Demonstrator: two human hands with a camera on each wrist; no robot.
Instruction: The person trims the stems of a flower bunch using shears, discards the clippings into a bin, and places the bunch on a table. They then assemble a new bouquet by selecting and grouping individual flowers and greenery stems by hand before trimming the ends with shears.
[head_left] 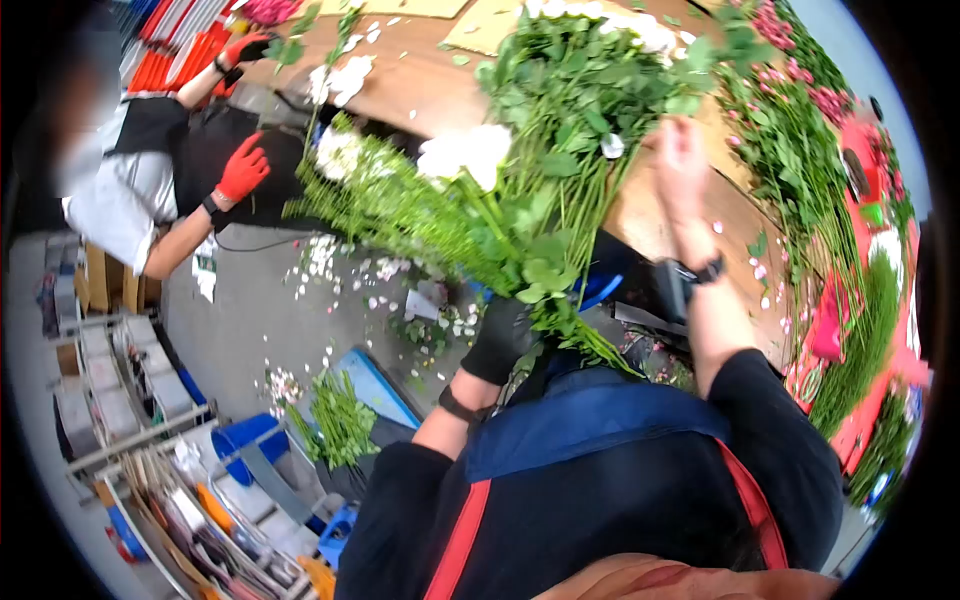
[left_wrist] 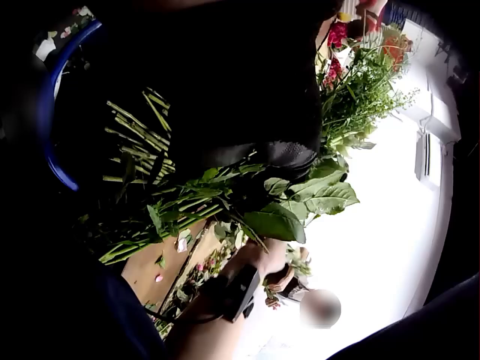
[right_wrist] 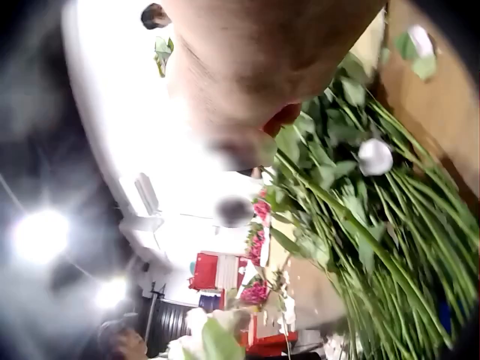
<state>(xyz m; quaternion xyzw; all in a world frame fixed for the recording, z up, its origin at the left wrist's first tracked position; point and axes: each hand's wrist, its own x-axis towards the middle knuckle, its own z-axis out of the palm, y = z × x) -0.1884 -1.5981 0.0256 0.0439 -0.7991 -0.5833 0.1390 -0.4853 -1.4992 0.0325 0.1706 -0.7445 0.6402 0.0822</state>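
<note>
Two hands work one bunch of stems: the gloved left hand has its grip closed round the bunch low down, holding it slanted above the wooden bench. The bare right hand reaches into the leafy top; whether its fingers are closed, I cannot tell. This looks like arranging a bouquet, so the next move calls for a steady left hold. Only the head view shows another person's red gloves; the left wrist view shows cut stem ends.

One bouquet, two red gloves — one black glove
</note>
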